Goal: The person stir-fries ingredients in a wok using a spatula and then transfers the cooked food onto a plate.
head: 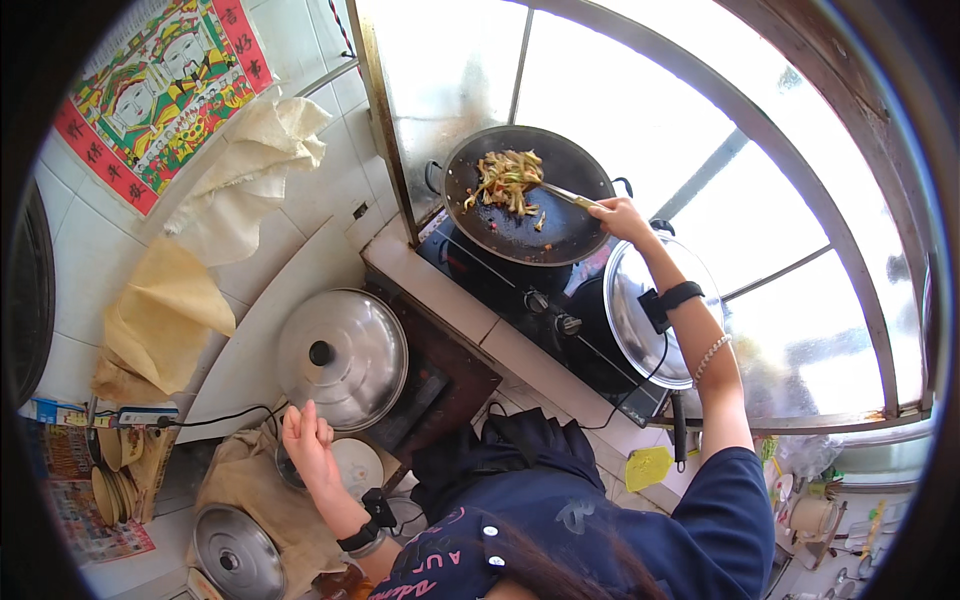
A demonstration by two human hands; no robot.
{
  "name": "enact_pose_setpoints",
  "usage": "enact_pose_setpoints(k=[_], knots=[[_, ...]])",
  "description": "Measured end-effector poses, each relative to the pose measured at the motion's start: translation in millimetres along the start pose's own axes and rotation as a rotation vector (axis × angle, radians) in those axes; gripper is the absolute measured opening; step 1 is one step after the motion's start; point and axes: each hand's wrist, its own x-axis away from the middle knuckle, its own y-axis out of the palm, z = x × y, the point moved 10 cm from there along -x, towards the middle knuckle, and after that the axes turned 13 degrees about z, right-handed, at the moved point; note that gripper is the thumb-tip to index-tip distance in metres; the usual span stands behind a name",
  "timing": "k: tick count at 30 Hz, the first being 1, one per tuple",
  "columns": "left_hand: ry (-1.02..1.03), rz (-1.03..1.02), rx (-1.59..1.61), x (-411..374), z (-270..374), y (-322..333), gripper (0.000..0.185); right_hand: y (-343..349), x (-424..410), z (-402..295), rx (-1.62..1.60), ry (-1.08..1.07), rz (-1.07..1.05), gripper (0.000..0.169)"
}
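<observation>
My right hand (624,219) is closed around the handle of a metal spatula (570,196), whose head reaches into the food in a dark wok (574,232). Cooked vegetable pieces (510,180) with small red bits lie towards the wok's left side. The wok stands on the far burner of a black gas stove (517,289). My left hand (309,442) is raised at the lower left with fingers curled, close to a large domed metal lid (356,352) in the picture; whether it holds anything small is not clear.
A pan with a shiny lid (637,307) sits on the nearer burner, under my right forearm, its handle pointing towards me. Window panes border the stove. A smaller metal lid (238,551) lies lower left. Cloths (169,322) hang on the tiled wall. A black cable runs across the stove's front.
</observation>
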Motion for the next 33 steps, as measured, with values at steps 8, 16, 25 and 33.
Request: enact_pose_setpoints(k=[8, 16, 25, 33], knots=[[-0.017, -0.084, -0.054, 0.1, -1.3, 23.0, 0.045, -16.2, 122.5, -112.5, 0.395, -0.584, 0.180, 0.032], [-0.017, -0.160, -0.050, 3.1, -4.5, 56.9, 0.047, -87.5, 185.9, -157.1, 0.497, -0.503, 0.050, 0.036], [-0.011, -0.099, -0.037, 2.2, -8.6, 33.9, 0.046, -14.2, 116.8, -132.0, 0.745, -0.461, 0.109, 0.023], [0.035, 0.008, 0.011, 13.1, 9.0, -12.5, 0.045, -46.7, 32.4, -61.2, 0.425, -0.048, 0.048, 0.033]])
